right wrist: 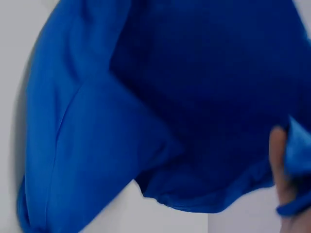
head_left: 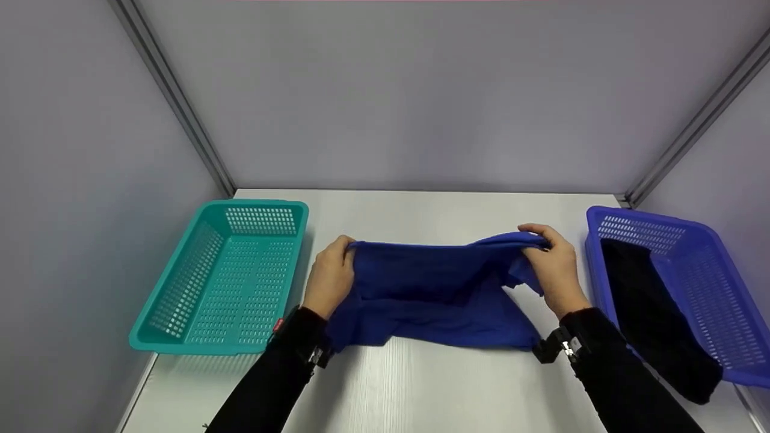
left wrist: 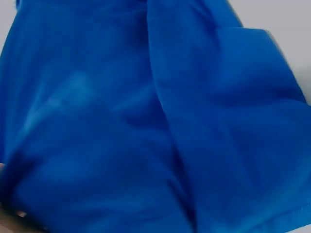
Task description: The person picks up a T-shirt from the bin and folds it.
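Note:
A blue garment [head_left: 415, 276] of thin cloth is stretched between the two hands in the head view, its lower part hanging toward the table. My left hand [head_left: 331, 276] pinches its upper left corner, and my right hand [head_left: 554, 270] grips the bunched upper right corner between thumb and fingers. The cloth [left wrist: 233, 136] fills most of the left wrist view, with a long fold down the middle and a stitched hem at lower right. From the right wrist, the garment [right wrist: 92, 145] shows a loose fold at left and a dark hollow beside it.
A green perforated basket [head_left: 139, 337] stands on the white table [head_left: 421, 385] at left. At right is a purple basket [head_left: 698, 225] with a folded black cloth [head_left: 656, 313] in it, one end draped over the near rim. Grey panels [head_left: 421, 96] enclose the back and sides.

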The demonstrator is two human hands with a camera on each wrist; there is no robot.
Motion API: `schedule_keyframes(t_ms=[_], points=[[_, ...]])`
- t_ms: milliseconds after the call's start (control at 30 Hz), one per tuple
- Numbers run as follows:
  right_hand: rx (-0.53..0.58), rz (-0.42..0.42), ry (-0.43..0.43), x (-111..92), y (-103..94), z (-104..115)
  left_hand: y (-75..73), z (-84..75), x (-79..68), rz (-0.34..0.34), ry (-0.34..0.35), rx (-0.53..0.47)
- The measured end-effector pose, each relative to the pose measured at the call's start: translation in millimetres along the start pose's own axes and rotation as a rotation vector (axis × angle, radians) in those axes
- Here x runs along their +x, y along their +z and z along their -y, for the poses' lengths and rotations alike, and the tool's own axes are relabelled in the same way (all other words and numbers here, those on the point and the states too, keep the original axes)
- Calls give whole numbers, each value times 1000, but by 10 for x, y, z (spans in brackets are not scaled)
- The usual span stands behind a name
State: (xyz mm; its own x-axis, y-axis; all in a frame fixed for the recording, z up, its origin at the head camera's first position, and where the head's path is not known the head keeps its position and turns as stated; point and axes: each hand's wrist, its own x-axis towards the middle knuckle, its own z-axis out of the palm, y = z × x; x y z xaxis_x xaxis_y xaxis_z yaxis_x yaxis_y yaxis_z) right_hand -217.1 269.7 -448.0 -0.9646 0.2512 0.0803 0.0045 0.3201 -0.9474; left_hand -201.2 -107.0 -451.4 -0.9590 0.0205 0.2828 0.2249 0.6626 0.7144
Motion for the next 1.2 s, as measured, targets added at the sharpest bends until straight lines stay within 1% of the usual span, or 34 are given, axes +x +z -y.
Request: schedule_keyframes(t_ms=[67,100,133,200,300,367,433,533,600,633,667,700,733,800,833,900,933,967,1033,1067,1200], points=[[164,75,-11,-20,32,62,9,22,-6,48,-32,47],[235,118,-21,-33,52,93,21,31,-13,77,-38,73],[294,160,-28,-48,80,127,35,30,-28,113,-36,89],[382,243,-36,-82,150,184,84,10,-63,187,-1,98],[451,362,-43,-149,274,256,194,-113,-102,290,99,39],[457,445,-55,-205,357,293,272,-242,-110,338,162,-27],[460,547,-70,-263,422,325,336,-381,-102,379,199,-96],[494,711,-83,-335,483,348,418,-540,-76,409,246,-127],[536,818,-69,-369,495,345,462,-588,-53,400,272,-130],[550,850,-62,-381,497,336,479,-593,-41,374,286,-114],[558,861,-60,-386,499,322,491,-587,-27,339,294,-99],[556,848,-56,-389,499,302,497,-571,-11,305,282,-100],[535,809,-58,-389,500,273,496,-550,4,269,255,-114],[434,669,-63,-378,508,175,476,-496,33,210,164,-174],[337,582,-74,-373,516,108,459,-467,45,191,107,-220],[84,423,-116,-376,530,-57,424,-416,67,184,-11,-329],[-55,371,-140,-385,537,-153,407,-396,75,187,-56,-378],[-190,338,-168,-399,543,-254,393,-380,82,196,-92,-418],[-444,316,-238,-451,552,-434,371,-362,93,219,-140,-472],[-536,329,-274,-483,558,-511,365,-357,99,227,-158,-494],[-769,455,-367,-608,603,-716,351,-360,127,219,-222,-575]])
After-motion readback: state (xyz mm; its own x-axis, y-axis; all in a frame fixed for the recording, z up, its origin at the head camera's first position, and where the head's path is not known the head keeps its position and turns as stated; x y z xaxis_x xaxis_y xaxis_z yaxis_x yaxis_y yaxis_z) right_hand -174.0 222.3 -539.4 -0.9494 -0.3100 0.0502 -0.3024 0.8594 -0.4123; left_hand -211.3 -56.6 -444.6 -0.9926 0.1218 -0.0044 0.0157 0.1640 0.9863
